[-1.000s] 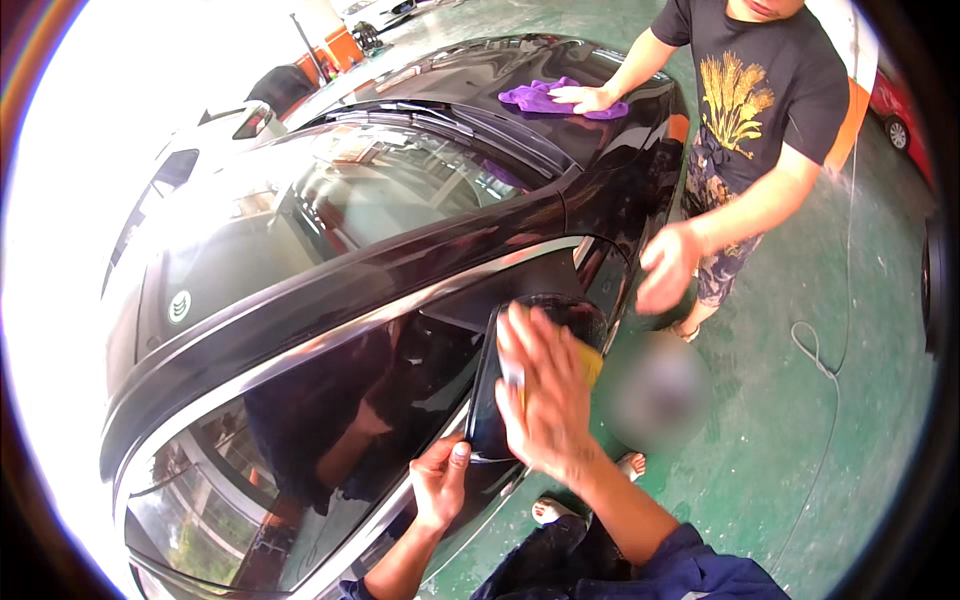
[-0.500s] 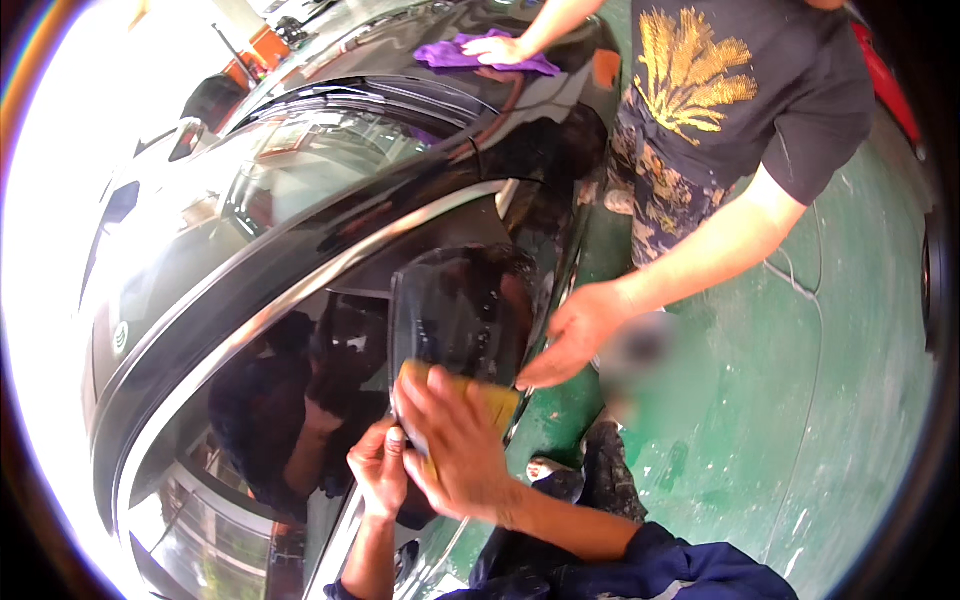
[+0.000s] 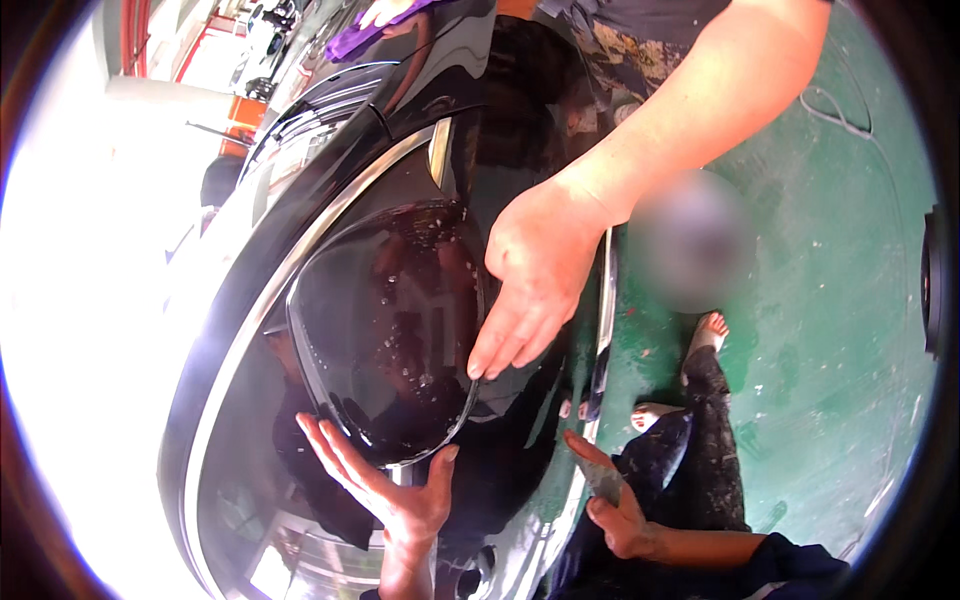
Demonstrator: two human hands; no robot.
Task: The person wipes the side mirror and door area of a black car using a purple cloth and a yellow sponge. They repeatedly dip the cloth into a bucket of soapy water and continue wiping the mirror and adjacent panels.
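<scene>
A black side mirror, spotted with droplets, stands out from the dark car door in mid-view. My left hand has its fingers spread at the mirror's lower edge, touching it. Lower right, beside the door, my right hand holds a flat greyish pad, partly hidden by the fingers. A co-worker's hand reaches from above, fingertips on the mirror's right edge.
The co-worker's other hand rests on a purple cloth on the bonnet. Green floor lies at the right, with a hose. Orange objects stand beyond the car.
My right hand has left the mirror, moving down and right. My left hand has opened from its grip. The co-worker's hand has moved onto the mirror, and the view has shifted.
</scene>
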